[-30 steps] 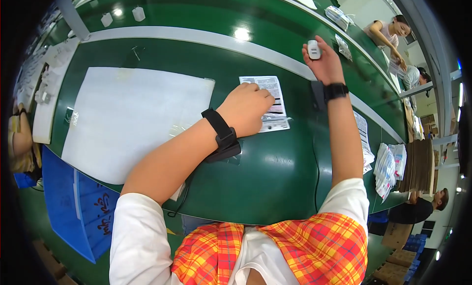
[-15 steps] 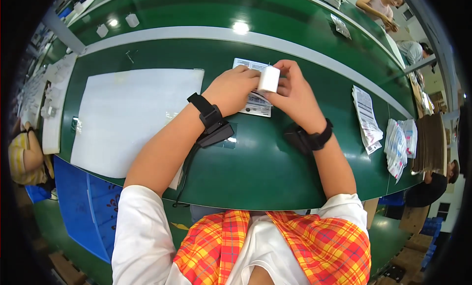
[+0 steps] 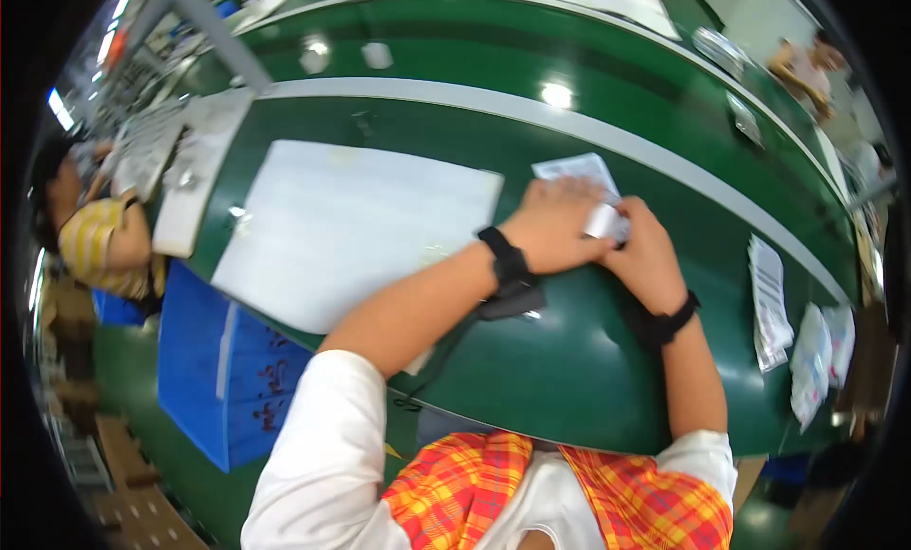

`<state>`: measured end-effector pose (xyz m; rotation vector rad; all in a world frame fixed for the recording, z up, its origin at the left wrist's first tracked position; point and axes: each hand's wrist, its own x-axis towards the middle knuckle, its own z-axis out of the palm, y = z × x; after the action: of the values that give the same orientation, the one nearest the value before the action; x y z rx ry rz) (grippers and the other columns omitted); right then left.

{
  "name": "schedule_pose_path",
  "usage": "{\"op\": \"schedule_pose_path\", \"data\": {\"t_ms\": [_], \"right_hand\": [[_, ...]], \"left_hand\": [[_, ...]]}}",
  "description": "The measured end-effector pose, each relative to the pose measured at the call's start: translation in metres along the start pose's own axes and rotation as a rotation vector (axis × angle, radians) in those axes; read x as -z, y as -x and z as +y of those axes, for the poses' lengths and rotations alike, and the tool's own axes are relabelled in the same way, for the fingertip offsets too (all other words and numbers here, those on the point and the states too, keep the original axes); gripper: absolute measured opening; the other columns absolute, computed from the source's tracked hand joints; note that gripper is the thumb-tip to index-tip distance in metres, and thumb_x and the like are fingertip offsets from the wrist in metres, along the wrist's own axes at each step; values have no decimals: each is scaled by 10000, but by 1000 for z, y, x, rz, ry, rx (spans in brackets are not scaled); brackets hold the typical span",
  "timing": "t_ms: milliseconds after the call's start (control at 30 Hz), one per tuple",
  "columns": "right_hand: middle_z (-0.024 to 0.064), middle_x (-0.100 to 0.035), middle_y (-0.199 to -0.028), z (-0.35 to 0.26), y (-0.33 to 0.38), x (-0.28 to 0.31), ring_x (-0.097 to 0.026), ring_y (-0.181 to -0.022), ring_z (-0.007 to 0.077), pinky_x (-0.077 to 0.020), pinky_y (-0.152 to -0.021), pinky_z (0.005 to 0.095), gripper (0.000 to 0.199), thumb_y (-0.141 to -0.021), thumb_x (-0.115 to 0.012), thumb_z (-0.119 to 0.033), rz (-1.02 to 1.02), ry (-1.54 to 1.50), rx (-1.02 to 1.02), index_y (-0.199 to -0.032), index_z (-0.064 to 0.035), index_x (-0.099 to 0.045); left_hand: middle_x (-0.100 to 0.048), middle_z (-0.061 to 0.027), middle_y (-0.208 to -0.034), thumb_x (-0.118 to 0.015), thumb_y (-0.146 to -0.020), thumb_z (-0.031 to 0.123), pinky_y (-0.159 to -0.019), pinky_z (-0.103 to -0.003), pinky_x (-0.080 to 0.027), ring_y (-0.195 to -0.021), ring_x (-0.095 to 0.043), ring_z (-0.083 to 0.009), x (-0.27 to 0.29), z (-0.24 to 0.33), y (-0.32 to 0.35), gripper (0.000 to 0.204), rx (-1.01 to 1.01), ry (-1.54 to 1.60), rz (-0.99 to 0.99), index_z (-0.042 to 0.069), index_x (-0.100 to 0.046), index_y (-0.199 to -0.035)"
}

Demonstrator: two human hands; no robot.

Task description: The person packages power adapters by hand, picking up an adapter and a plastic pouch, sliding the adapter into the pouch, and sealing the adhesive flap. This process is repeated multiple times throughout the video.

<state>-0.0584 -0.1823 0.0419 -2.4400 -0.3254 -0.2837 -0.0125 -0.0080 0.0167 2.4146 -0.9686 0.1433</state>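
My left hand point(image 3: 558, 229) is bent over the near edge of a printed flat packet point(image 3: 590, 168), its fingers blurred and partly hidden. Its thumb side meets a small white block-shaped power adapter point(image 3: 600, 221), and the hand looks closed on it. From the other side, my right hand point(image 3: 647, 254) grips the same adapter with curled fingers. Both hands are close together over the green worktable, and the lower part of the packet is hidden beneath them. Black straps with small dark boxes are on both wrists.
A large white sheet point(image 3: 365, 232) covers the table's left part. Printed packets point(image 3: 771, 298) and plastic bags point(image 3: 812, 365) lie at the right. Beyond a pale rail runs a green belt point(image 3: 455, 52) carrying white adapters point(image 3: 377, 55). A blue bin point(image 3: 199, 365) and a person in yellow point(image 3: 100, 237) are left.
The view has swung, so table and hands appear farther right. My left hand has closed in over the adapter, which shows less than before and looks tilted and blurred.
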Motion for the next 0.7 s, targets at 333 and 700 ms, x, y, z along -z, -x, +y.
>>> {"op": "schedule_pose_path", "data": {"t_ms": [333, 700], "right_hand": [[166, -582, -782, -10, -4, -7, -577, -697, 335, -466, -625, 388, 291, -747, -704, -25, -44, -51, 23, -923, -9, -473], [188, -527, -731, -34, 1, -6, -544, -685, 383, -435, -607, 407, 250, -774, -647, 26, -21, 3, -27, -857, -9, -414]], "left_hand": [[-497, -315, -1280, -623, -778, 125, -980, -529, -417, -1199, -509, -417, -11, 12, 14, 582, 9, -81, 190, -68, -445, -1297], [-549, -236, -1219, -619, -776, 69, -896, -422, -484, -1077, -571, -382, 12, 18, 10, 468, 71, -40, 130, -36, -509, -1219]]}}
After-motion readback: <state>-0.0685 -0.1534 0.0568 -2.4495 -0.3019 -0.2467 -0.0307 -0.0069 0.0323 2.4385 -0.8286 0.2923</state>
